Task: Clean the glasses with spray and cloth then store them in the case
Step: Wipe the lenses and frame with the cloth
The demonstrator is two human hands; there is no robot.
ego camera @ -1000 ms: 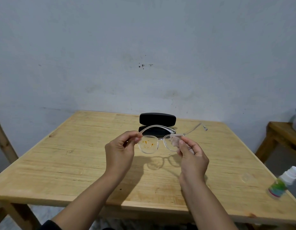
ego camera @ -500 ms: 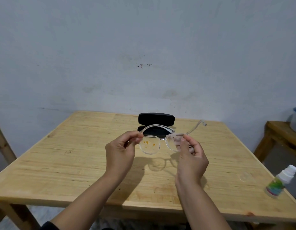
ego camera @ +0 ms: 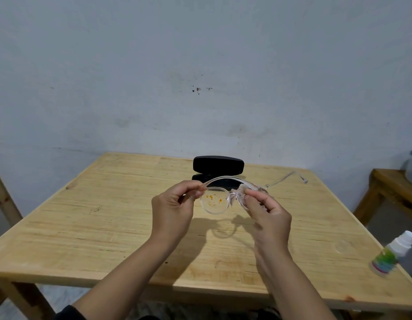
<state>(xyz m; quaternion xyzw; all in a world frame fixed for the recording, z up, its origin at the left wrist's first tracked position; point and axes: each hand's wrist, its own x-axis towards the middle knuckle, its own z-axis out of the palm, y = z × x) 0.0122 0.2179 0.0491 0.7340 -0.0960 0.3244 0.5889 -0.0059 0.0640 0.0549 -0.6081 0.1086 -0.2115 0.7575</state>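
Observation:
I hold clear-framed glasses [ego camera: 215,200] above the wooden table [ego camera: 108,227]. The left lens carries orange specks. My left hand [ego camera: 175,211] pinches the frame's left corner. My right hand [ego camera: 267,215] presses a small pale cloth [ego camera: 239,190] against the right lens, which fingers and cloth mostly hide. One temple arm sticks out to the right. Behind the glasses a black case [ego camera: 218,165] stands open on the table. The spray bottle [ego camera: 392,256], white-capped with a green label, sits at the table's right edge.
A clear round cap [ego camera: 342,245] lies on the table near the spray bottle. A second wooden surface [ego camera: 394,185] stands at the right with a container on it. A grey wall rises behind the table.
My right hand's fingers and the cloth have shifted over the right lens. The glasses have tilted a little. My left hand has kept its grip.

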